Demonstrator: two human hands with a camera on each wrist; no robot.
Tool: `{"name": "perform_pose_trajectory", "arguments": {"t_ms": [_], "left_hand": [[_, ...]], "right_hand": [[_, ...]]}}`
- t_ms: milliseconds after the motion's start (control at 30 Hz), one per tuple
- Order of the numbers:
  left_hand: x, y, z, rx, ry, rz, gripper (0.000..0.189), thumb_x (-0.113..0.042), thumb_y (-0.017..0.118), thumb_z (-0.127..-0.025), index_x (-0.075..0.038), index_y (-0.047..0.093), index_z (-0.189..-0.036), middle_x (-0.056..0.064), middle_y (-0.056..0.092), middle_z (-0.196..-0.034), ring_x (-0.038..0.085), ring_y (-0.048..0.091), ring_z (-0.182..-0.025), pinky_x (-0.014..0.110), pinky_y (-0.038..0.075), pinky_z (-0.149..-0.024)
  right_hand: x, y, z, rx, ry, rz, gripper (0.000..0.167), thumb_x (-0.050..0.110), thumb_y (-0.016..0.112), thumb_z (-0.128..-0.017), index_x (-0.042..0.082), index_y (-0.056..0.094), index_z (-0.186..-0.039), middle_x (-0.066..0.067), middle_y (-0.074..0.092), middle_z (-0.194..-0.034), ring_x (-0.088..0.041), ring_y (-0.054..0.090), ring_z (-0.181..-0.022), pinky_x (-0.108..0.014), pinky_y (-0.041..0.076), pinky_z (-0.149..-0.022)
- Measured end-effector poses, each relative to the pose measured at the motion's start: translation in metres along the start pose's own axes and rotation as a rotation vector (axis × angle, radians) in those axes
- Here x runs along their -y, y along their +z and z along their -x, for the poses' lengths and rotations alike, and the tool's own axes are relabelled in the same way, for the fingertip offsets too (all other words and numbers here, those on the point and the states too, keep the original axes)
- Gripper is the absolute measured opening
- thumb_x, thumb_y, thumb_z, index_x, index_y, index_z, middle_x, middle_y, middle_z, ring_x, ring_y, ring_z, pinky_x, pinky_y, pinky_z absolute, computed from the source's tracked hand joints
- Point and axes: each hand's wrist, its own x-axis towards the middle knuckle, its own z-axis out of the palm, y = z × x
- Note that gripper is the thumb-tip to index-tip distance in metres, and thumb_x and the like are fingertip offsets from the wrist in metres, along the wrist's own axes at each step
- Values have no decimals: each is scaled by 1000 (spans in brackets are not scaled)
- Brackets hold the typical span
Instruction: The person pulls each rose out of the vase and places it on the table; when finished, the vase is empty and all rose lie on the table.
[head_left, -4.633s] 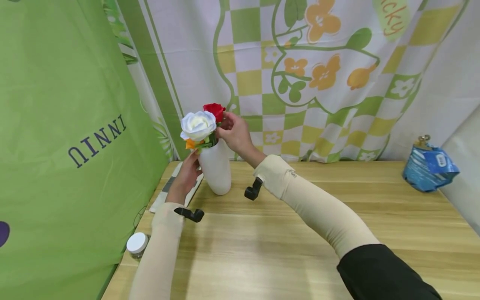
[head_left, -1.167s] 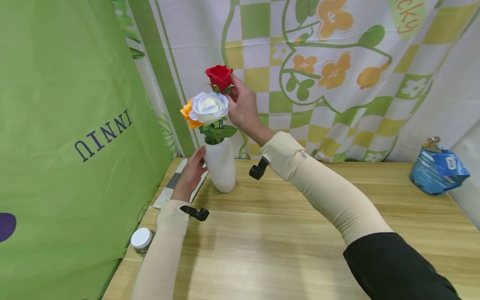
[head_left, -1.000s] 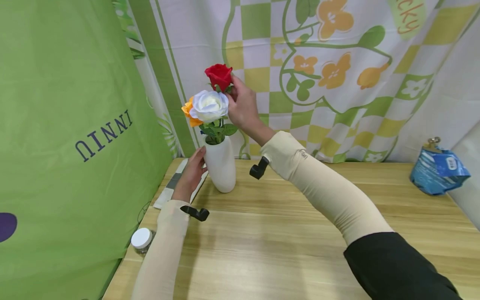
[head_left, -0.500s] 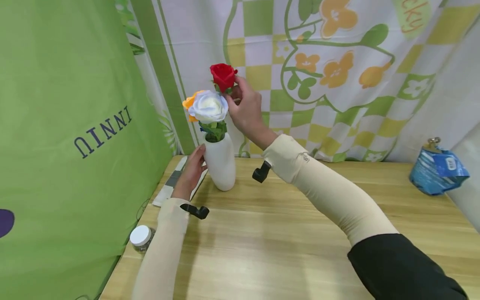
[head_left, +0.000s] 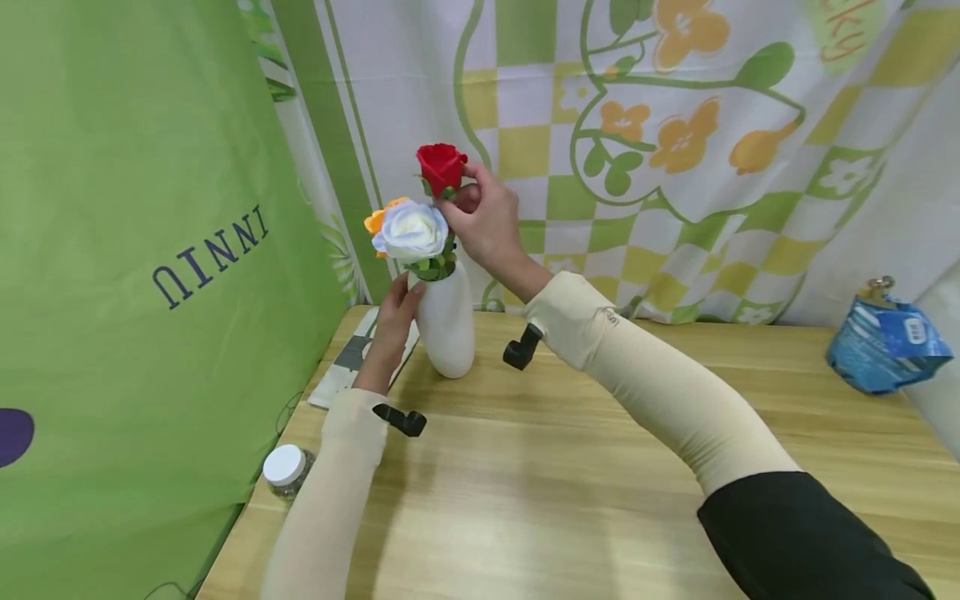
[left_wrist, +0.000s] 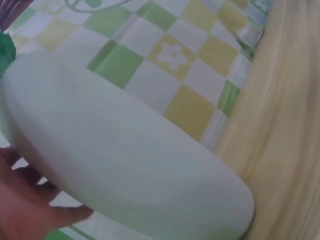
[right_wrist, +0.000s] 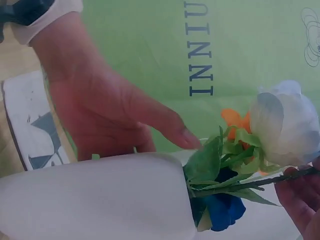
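A tall white vase (head_left: 445, 329) stands on the table with artificial flowers in its mouth. My right hand (head_left: 489, 221) pinches the red rose (head_left: 441, 169) just below its bloom, above the other flowers. In the right wrist view its fingers hold a thin green stem (right_wrist: 257, 182) that runs into the vase mouth. The white rose (head_left: 412, 231) leans left, partly covering an orange flower (head_left: 375, 222). A blue flower (right_wrist: 225, 210) sits low by the rim. My left hand (head_left: 393, 321) touches the vase's left side, thumb extended near the rim and leaves; some fingers are hidden.
A white and grey flat item (head_left: 352, 354) lies behind the left hand. A white-lidded jar (head_left: 285, 467) stands by the left edge, beside my left forearm. A blue bag (head_left: 885, 346) with a gold clip sits far right. Printed curtains (head_left: 525, 150) hang behind the table.
The red rose, low beside the white rose at first, was raised in my right hand and has since dipped slightly. My left hand has moved up to the vase rim.
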Motion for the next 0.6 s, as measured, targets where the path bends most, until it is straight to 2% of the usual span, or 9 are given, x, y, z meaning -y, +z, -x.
{"name": "perform_pose_trajectory", "arguments": {"t_ms": [100, 233, 333, 467, 600], "left_hand": [[-9, 4, -2, -68, -7, -104, 69, -41, 56, -100, -3, 34, -152, 21, 37, -157, 33, 37, -146, 48, 34, -118], [-18, 12, -4, -228, 30, -191, 53, -34, 67, -94, -3, 54, -135, 21, 57, -135, 32, 55, -121, 41, 49, -96], [-22, 16, -8, -315, 100, -231, 44, -29, 72, -90, 0, 63, -122, 19, 64, -114, 25, 58, -100, 33, 49, -80], [-23, 19, -11, -401, 161, -280, 36, -28, 72, -87, 1, 70, -110, 10, 63, -88, 16, 56, -82, 24, 45, -69], [-25, 20, -12, -432, 165, -286, 34, -31, 72, -88, 0, 72, -102, 5, 63, -80, 13, 59, -77, 22, 47, -67]], "right_hand": [[2, 1, 2, -1, -23, -24, 41, 9, 73, -88, 1, 60, -126, -18, 73, -85, -15, 65, -69, -17, 49, -66], [5, 0, 6, 10, -50, -44, 41, 9, 73, -88, -1, 59, -126, -18, 73, -84, -16, 65, -69, -17, 50, -67], [6, 0, 8, 12, -63, -42, 41, 9, 74, -88, -2, 59, -125, -18, 73, -84, -18, 66, -70, -18, 52, -68], [7, 0, 11, 24, -64, -52, 42, 8, 74, -88, -3, 59, -126, -19, 73, -85, -20, 68, -70, -21, 56, -69], [5, 0, 13, 34, -62, -111, 42, 4, 72, -88, -4, 57, -127, -22, 73, -86, -22, 70, -69, -25, 59, -65]]}}
